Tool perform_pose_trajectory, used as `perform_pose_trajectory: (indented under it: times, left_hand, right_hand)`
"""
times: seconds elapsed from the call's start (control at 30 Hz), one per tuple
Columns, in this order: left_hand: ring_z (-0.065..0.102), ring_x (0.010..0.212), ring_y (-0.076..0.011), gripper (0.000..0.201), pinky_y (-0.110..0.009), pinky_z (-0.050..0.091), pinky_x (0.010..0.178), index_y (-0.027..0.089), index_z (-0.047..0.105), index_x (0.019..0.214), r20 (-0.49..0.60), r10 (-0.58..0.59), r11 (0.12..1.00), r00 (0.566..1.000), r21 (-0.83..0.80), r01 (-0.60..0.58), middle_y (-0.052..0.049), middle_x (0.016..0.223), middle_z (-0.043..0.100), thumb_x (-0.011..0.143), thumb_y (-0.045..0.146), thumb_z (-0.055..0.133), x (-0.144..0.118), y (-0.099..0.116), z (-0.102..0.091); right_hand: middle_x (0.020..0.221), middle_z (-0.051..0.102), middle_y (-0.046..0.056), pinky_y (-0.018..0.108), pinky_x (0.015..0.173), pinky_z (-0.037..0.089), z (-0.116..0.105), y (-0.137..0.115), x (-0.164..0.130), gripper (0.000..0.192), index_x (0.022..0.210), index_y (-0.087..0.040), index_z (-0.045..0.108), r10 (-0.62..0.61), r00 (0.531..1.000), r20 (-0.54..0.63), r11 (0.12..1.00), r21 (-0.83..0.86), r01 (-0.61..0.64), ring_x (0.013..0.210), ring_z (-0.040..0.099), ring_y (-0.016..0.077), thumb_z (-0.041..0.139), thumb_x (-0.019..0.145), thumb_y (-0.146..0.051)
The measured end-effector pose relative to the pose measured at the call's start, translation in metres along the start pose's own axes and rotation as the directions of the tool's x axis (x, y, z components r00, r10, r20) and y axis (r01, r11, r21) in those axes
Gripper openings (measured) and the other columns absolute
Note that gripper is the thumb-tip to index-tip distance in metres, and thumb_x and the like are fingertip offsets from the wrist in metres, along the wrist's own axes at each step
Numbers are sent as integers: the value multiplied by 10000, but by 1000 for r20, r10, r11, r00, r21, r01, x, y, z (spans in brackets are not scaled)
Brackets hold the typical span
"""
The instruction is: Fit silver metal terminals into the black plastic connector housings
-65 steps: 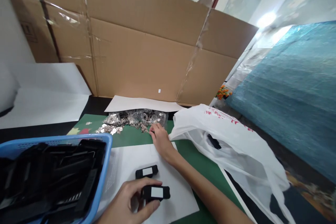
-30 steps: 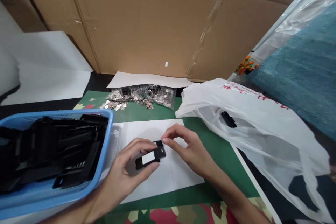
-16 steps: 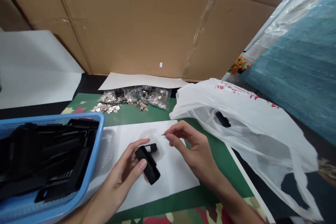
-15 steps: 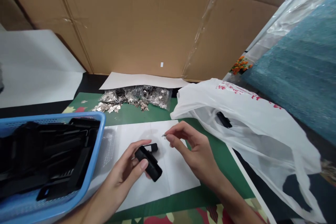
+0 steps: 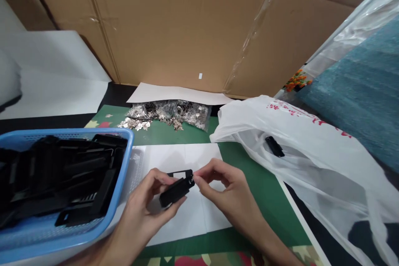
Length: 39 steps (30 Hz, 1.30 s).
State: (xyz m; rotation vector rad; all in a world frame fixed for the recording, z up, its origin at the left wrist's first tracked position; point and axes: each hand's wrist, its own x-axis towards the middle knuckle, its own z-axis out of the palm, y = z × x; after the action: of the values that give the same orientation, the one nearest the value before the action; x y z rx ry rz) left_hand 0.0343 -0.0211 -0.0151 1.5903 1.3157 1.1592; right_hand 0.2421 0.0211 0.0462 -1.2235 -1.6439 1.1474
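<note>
My left hand [image 5: 149,203] grips a black plastic housing [image 5: 176,192] between thumb and fingers, tilted with its right end raised. Pinched at that end, the thumb and forefinger of my right hand [image 5: 226,183] hold a small metal piece [image 5: 192,178], mostly hidden by the fingertips. Whether the piece sits inside the housing I cannot tell. Just behind the housing is another black part with a white patch [image 5: 180,174]. White paper sheets [image 5: 174,228] lie under both hands.
A blue basket [image 5: 123,191] full of black plastic parts stands at left. Behind the paper are clear bags of metal pieces [image 5: 168,112] and a loose pile [image 5: 135,123]. On the right, a white plastic bag [image 5: 311,133] holds a black part [image 5: 274,146]. Cardboard [image 5: 174,29] rises behind.
My right hand has brought the small metal piece down to the housing's end. My left hand has turned the housing so that end points up and right. The view has shifted slightly.
</note>
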Motion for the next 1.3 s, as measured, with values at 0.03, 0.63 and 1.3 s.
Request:
perform_pose_trajectory:
  times: [0.03, 0.63, 1.3]
  left_hand:
    - [703, 875, -110, 271, -209, 565, 812, 280, 545, 1052, -1, 4, 1000, 1000, 10, -4, 51, 940, 664, 900, 257, 768, 0, 1, 0]
    - [710, 843, -116, 263, -187, 595, 747, 265, 514, 1018, -99, 111, 994, 989, 16, -109, 41, 904, 606, 897, 205, 740, 4, 6, 0]
    - [728, 761, -173, 359, -249, 579, 661, 297, 604, 1178, 271, 365, 771, 891, 449, -452, 1, 926, 650, 922, 63, 514, -8, 7, -6]
  right_hand:
    - [776, 707, -13, 231, 684, 523, 4, 2, -2, 49, 825, -193, 725, -29, 999, -20, 999, -22, 29, 709, 657, 128, 731, 874, -192]
    - [1244, 673, 32, 259, 925, 569, -15, 0, 0, 444, 1405, -272, 591, -123, 941, 317, 992, 8, 127, 975, 704, 125, 696, 977, -213]
    - [747, 637, -38, 178, 581, 464, 11, 13, 2, 177, 824, -181, 634, 185, 963, 195, 980, -113, -165, 674, 612, 104, 679, 767, -19]
